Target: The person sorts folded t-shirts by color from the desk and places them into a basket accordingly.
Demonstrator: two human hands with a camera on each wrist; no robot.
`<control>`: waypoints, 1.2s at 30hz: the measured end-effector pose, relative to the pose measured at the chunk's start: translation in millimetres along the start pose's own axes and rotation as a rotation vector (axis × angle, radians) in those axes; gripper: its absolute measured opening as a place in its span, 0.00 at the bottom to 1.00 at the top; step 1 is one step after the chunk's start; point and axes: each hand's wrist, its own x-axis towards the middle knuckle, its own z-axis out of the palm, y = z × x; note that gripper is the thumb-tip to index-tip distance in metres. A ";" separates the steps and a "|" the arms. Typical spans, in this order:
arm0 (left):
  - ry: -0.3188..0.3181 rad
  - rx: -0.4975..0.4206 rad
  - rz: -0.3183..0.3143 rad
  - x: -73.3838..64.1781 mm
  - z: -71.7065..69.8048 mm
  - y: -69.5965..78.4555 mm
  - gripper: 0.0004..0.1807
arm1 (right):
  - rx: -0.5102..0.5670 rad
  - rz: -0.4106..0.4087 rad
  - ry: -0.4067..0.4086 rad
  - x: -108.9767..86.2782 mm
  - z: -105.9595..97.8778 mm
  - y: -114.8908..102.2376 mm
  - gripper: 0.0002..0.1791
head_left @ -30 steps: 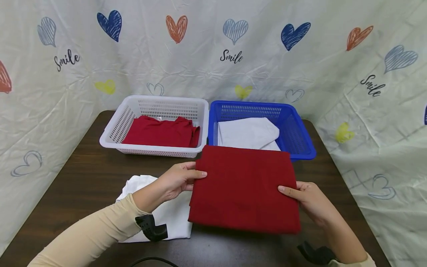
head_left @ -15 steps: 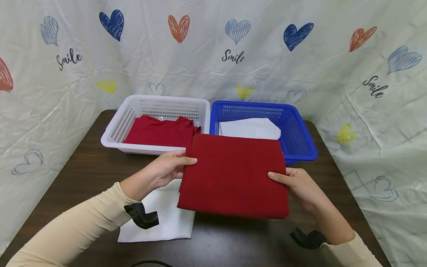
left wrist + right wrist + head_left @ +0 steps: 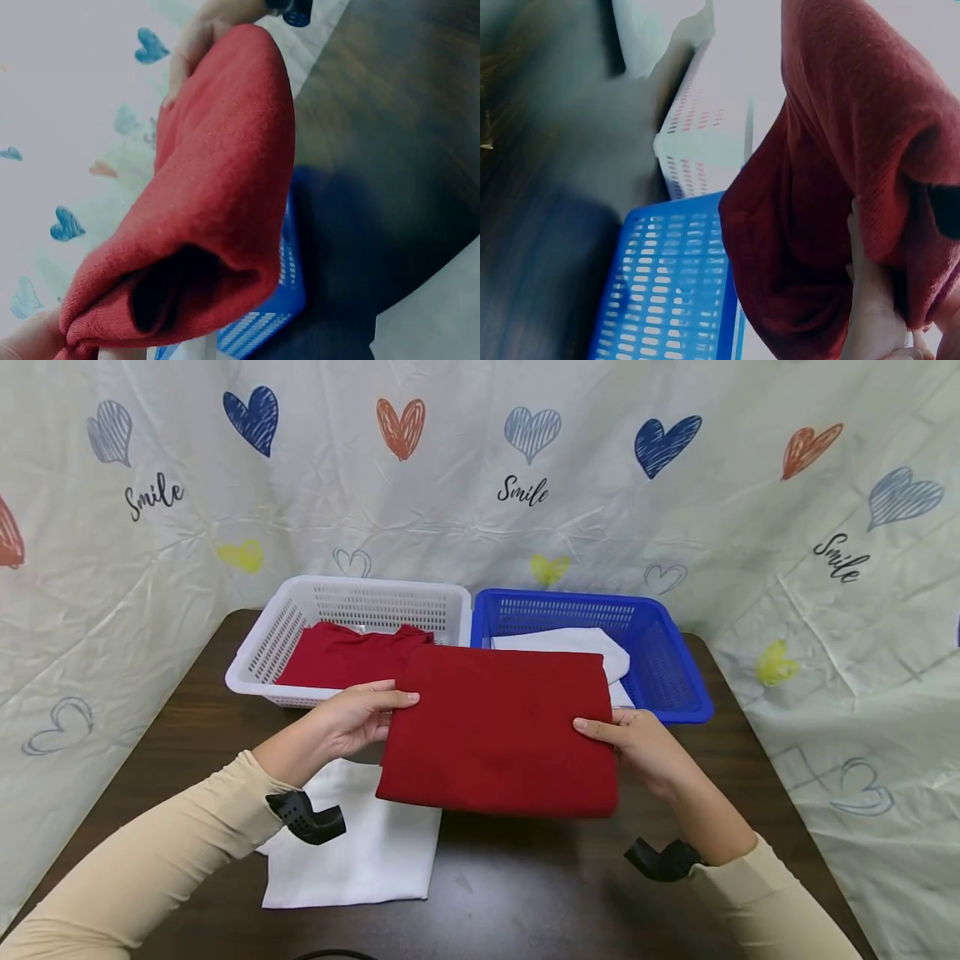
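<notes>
A red folded garment (image 3: 498, 735) is held up above the table between both hands, thick and layered at its folded edge in the left wrist view. The left hand (image 3: 352, 720) pinches its left side, thumb on top and fingers beneath. On the opposite side, the right hand (image 3: 645, 747) grips it the same way. The garment's far edge overlaps the front of the white basket (image 3: 345, 697) and the blue basket (image 3: 678, 693). Inside the white one lies another red garment (image 3: 341, 656). A folded white cloth (image 3: 562, 640) lies in the blue one, partly covered from view.
Flat on the dark wooden table (image 3: 517, 893) is a white cloth (image 3: 352, 852), under and beyond the left forearm. A black cable (image 3: 333, 954) shows at the near edge. Behind the baskets hangs a curtain (image 3: 450, 485) printed with hearts.
Both hands have carried the red garment leftward and away from the body, toward the baskets. More of the white cloth on the table now shows, and the baskets have stayed put.
</notes>
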 end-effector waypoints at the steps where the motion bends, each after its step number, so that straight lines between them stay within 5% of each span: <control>1: 0.001 0.003 0.000 0.1 -1.4 1.1 0.18 | 0.001 0.004 0.000 1.9 1.1 -1.5 0.18; 14: 0.072 0.023 0.030 1.8 -18.7 14.8 0.22 | 0.012 -0.017 -0.027 21.2 13.1 -18.9 0.23; 21: 0.096 0.027 0.051 5.3 -31.5 22.3 0.13 | 0.031 -0.028 -0.020 37.8 21.6 -26.6 0.24; 30: 0.096 0.049 0.067 9.8 -44.0 33.1 0.12 | 0.087 -0.011 -0.033 53.8 28.7 -35.2 0.18; 36: 0.098 0.065 0.088 10.0 -49.1 41.1 0.12 | 0.087 -0.003 -0.048 60.7 29.3 -40.9 0.22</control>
